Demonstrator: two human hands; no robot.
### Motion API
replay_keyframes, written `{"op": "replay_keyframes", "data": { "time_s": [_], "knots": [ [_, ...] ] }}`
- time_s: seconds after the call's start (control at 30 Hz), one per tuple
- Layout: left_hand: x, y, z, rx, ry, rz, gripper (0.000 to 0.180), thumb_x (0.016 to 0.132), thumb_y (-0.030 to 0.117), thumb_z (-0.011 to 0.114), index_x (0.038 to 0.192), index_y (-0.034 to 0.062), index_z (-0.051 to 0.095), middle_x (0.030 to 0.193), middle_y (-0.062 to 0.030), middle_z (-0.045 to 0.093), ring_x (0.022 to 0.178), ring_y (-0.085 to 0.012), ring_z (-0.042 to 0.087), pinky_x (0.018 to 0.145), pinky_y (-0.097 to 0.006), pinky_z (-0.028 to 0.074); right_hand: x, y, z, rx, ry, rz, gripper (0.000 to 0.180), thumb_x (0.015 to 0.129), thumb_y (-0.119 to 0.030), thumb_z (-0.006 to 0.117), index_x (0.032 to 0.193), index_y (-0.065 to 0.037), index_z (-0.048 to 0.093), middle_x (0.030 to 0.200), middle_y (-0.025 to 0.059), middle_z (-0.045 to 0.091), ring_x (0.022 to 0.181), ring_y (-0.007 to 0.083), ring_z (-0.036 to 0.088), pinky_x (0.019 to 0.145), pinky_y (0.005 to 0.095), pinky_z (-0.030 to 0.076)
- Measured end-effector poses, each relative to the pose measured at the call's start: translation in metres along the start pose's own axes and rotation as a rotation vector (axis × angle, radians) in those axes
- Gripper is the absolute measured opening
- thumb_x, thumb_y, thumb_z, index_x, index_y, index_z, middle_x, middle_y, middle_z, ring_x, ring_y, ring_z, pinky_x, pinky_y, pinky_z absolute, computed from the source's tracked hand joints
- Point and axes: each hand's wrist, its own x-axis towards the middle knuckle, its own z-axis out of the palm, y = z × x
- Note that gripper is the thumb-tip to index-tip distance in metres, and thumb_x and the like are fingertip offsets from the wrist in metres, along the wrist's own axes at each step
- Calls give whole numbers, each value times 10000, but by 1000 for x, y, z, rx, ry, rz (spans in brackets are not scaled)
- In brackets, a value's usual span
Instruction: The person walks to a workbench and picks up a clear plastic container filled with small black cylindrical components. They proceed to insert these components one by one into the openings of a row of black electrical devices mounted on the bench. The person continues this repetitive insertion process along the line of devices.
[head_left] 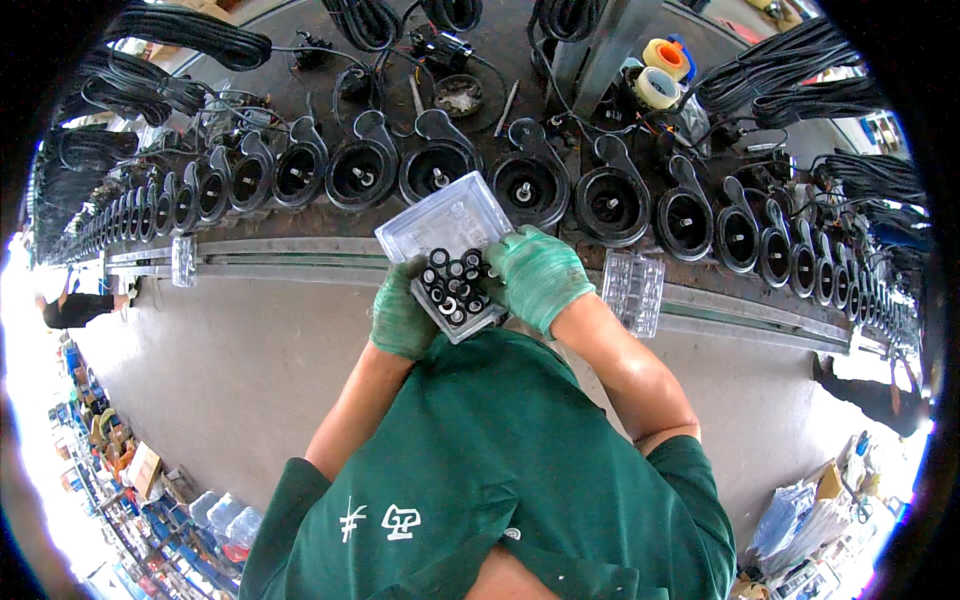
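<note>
In front of my chest is a clear plastic box [463, 333] with its hinged lid [425, 225] folded back toward the bench. Inside lie several small round parts [455, 288], black with pale or metallic centres. My left hand [402, 315], in a green glove, grips the box's left side. On the opposite side, my right hand [540, 272], gloved the same way, is closed at the box's edge by the lid; its fingertips are partly hidden. Beyond the lid stand round black housings [437, 178] with loop-shaped tops and a metal stud in each.
A long row of such housings [608, 205] lines the dark bench. A clear compartment tray [632, 292] hangs at its front edge, right of me. Coiled black cables [190, 35], tape rolls [657, 88] and a metal post [612, 50] are behind. Other people [80, 308] stand far left and right.
</note>
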Motion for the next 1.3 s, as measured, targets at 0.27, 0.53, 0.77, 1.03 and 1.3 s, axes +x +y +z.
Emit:
{"op": "replay_keyframes", "data": {
  "time_s": [0.27,0.53,0.77,1.03,1.3],
  "knots": [
    [9,3,-13,-79,-41,-96,623,917,290,647,1446,-11,513,1344,-221,663,1190,-366,671,1067,-523,544,-19,-7,-1,46,239,-79,193,898,-234,742,1033,-102,778,1057,91,739,997,329,669,904,454,554],
    [-2,16,-18,-113,-127,-117,674,901,325,705,1480,33,522,1407,-198,634,1251,-358,644,1088,-516,535,-31,19,-28,620,601,476,267,820,-132,832,1076,-87,774,1086,121,748,982,333,725,890,374,579],
    [0,16,-35,13,-3,-92,616,972,333,586,1474,-17,512,1392,-216,644,1240,-359,650,1098,-511,524,-49,121,3,-129,772,526,232,863,-112,803,1094,-116,792,1137,106,746,1020,289,736,909,369,584],
    [2,13,-34,4,65,-112,506,1000,301,657,1407,41,506,1260,-126,649,1022,-255,687,937,-436,613,-69,136,7,-196,499,578,276,975,-133,679,1243,-125,747,1298,60,726,1174,232,685,1058,350,525],
    [7,-4,-1,-101,-91,-43,539,947,112,599,1467,92,459,1297,-186,634,1141,-365,695,967,-526,629,-43,-2,-29,70,452,158,312,804,-11,776,1101,-106,774,1351,122,635,1239,309,609,1078,423,515]
  ]
}}
